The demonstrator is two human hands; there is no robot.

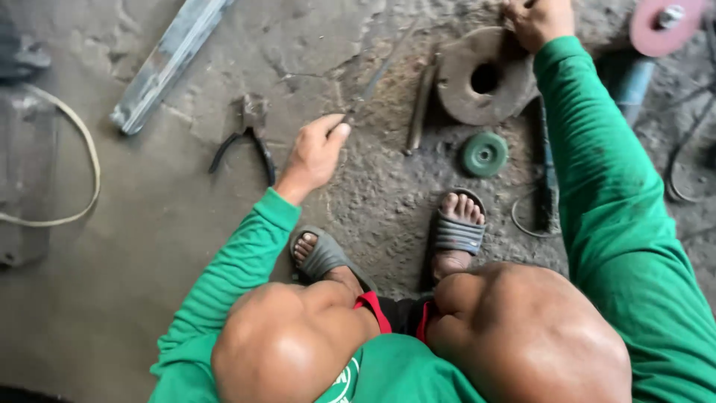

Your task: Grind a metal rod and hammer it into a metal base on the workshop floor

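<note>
The left hand pinches the end of a thin metal rod lying on the floor, while the right hand is closed on the rim of a heavy rusty disc; if the disc tips, it could land on the sandalled toes nearby

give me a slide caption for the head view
Squatting person's left hand pinches a thin rod while right hand touches a holed metal disc.
</note>
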